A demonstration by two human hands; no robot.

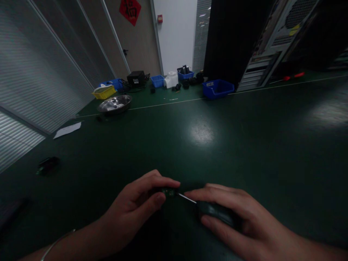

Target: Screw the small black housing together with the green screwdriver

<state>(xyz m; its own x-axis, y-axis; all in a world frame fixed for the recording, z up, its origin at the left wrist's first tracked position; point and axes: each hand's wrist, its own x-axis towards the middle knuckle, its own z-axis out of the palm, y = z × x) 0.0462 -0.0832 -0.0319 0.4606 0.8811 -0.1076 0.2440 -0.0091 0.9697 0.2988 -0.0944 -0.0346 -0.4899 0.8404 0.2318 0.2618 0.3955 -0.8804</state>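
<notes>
Near the front of the green table, my left hand [136, 203] pinches a small circuit board [170, 192] between thumb and fingers. Most of the board is hidden by the hand. Wrapped in my right hand [239, 214] is a screwdriver with a dark green handle [216, 211]. Its thin metal shaft [187, 198] points left and its tip meets the right end of the board. Whether the tip sits in a screw is too small to tell.
A dark object [47, 165] and white paper [67, 129] lie at the left. Farther back are a metal bowl [115, 104], a yellow basket [104, 92], a blue bin [218, 89] and a white plastic housing [171, 79]. A red-handled tool [293, 76] lies at the back right.
</notes>
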